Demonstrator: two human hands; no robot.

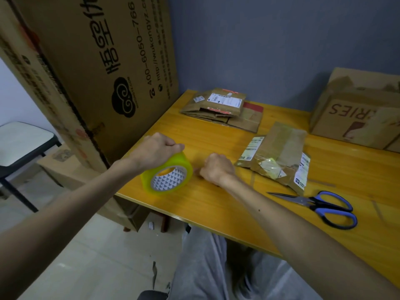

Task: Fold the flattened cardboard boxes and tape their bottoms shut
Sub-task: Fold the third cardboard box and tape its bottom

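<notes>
The person is stretching both bare forearms forward over the near edge of the desk (pixel 205 204). The left hand (pixel 155 150) is curling down over the top of the yellow-green tape roll (pixel 167 173) and gripping it, so the roll is standing tilted on its rim with its patterned core facing back toward the person. The right hand (pixel 216 167) is resting on the desk just right of the tape roll, knuckles up and fingers clenched under the palm. Whether it is pinching the loose end of the tape cannot be told. A flattened box with shipping labels (pixel 279 148) is lying near the tape roll, on the far side of the right hand and touching neither hand. A stack of flattened boxes (pixel 220 107) is sitting well beyond the tape roll, toward the wall. Blue-handled scissors (pixel 318 204) are lying well to the right of the tape roll. A large printed carton (pixel 97 61) is leaning behind and left of the tape roll.
</notes>
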